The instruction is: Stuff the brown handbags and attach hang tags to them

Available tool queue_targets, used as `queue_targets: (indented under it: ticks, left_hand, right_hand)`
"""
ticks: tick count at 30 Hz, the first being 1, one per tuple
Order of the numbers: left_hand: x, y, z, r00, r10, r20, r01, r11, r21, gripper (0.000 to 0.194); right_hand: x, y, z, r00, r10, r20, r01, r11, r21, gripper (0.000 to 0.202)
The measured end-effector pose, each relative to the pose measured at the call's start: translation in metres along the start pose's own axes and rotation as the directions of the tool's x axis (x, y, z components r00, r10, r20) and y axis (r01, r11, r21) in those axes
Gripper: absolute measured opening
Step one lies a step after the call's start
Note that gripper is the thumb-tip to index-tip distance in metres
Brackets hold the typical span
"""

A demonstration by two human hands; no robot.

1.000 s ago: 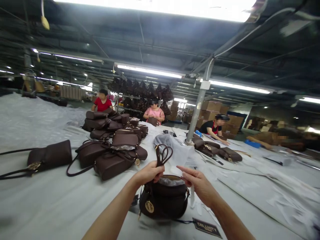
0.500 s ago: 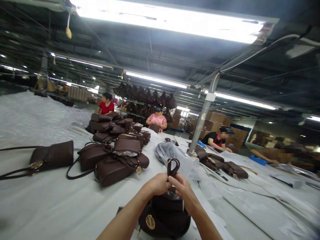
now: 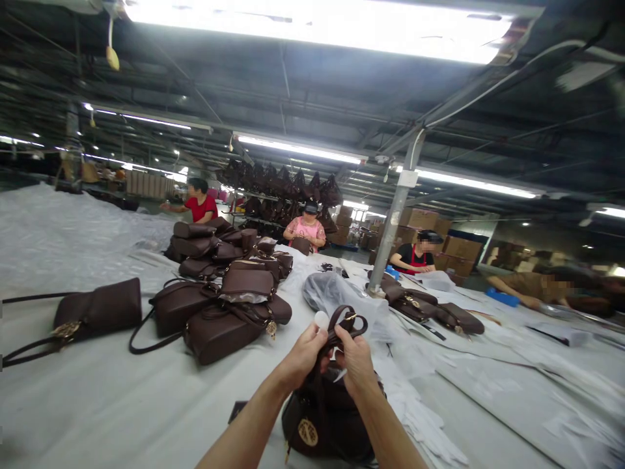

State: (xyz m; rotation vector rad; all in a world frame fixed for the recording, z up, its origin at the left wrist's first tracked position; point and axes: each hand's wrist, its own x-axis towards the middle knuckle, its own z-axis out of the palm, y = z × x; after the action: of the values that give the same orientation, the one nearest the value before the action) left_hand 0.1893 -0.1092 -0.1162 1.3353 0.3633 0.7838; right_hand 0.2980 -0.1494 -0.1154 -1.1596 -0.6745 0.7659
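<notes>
The worktop (image 3: 97, 404) is the largest thing in view, pale and sheeted, running wide to the left and far back; its left foreground lies bare, with room between the near bag and the pile. To the right it is covered in crumpled white sheets (image 3: 512, 397), and its near edge is cut off by the frame.

A pile of brown bags (image 3: 229, 312) sits left of centre, well apart from the hands; behind it a second stack (image 3: 205, 244) rises. One bag (image 3: 97, 309) lies alone at the far left, its strap running off the frame. More bags (image 3: 424, 309) lie by the post (image 3: 393, 228) to the right. A clear plastic bundle (image 3: 336, 293) sits just beyond the hands.

Three people work at the far edge, and another leans on the worktop at the right, blurred.

The near bag (image 3: 327, 417) stands on the worktop at bottom centre, its base cut off. The left hand (image 3: 305, 355) and right hand (image 3: 359, 361) meet above it, fingers pinching the looped strap (image 3: 344, 322). A small white piece shows at the left fingertips; what it is cannot be made out. A gold charm (image 3: 307, 431) hangs on the bag's front.
</notes>
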Motion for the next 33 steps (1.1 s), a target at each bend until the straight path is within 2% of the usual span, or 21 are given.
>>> queue_targets:
  ticks: [3,6,9,11,12,14,17,20,24,27,29,33]
  left_hand:
    - [0.007,-0.008,0.0,0.994,0.041,-0.099,-0.037,0.999,0.036,0.046]
    - [0.015,-0.013,-0.004,0.975,0.118,-0.186,-0.088,0.983,0.164,0.041]
    - [0.02,-0.014,-0.009,0.953,0.193,-0.234,-0.117,0.946,0.304,0.036]
    - [0.02,-0.013,-0.009,0.947,0.223,-0.232,-0.114,0.908,0.404,0.033]
    - [0.019,-0.011,-0.008,0.948,0.234,-0.217,-0.115,0.885,0.451,0.032]
    - [0.017,-0.007,-0.005,0.948,0.274,-0.161,-0.153,0.838,0.523,0.029]
    - [0.013,-0.003,0.0,0.948,0.313,-0.053,-0.237,0.811,0.535,0.023]
    - [0.012,-0.002,0.002,0.953,0.301,-0.02,-0.249,0.823,0.511,0.019]
    - [0.012,-0.005,0.005,0.938,0.334,-0.094,-0.23,0.801,0.553,0.022]
    - [0.011,-0.006,0.008,0.928,0.351,-0.12,-0.231,0.799,0.555,0.023]
    - [0.009,-0.005,0.009,0.917,0.381,-0.118,-0.263,0.799,0.541,0.017]
    - [0.007,-0.005,0.009,0.909,0.406,-0.093,-0.293,0.783,0.549,0.013]
  right_hand:
    - [-0.001,0.001,0.0,0.999,0.007,0.037,-0.006,1.0,-0.027,0.043]
    - [-0.007,0.001,-0.008,0.994,-0.003,0.109,0.028,0.973,-0.23,0.047]
    - [-0.021,-0.005,-0.023,0.982,-0.117,0.151,0.178,0.847,-0.501,0.038]
    - [-0.033,-0.013,-0.03,0.958,-0.194,0.213,0.285,0.751,-0.596,0.028]
    - [-0.038,-0.018,-0.032,0.947,-0.197,0.254,0.314,0.733,-0.603,0.024]
    - [-0.045,-0.03,-0.033,0.933,-0.147,0.329,0.315,0.776,-0.547,0.023]
    - [-0.047,-0.049,-0.031,0.907,-0.017,0.42,0.188,0.91,-0.37,0.034]
    - [-0.042,-0.061,-0.033,0.873,0.054,0.485,0.07,0.97,-0.233,0.047]
    - [-0.034,-0.059,-0.037,0.908,0.046,0.417,0.069,0.964,-0.255,0.051]
    - [-0.029,-0.053,-0.038,0.935,-0.078,0.347,0.201,0.92,-0.336,0.05]
    - [-0.026,-0.05,-0.038,0.94,-0.131,0.316,0.239,0.912,-0.333,0.049]
    - [-0.022,-0.05,-0.038,0.97,-0.056,0.237,0.114,0.965,-0.237,0.049]
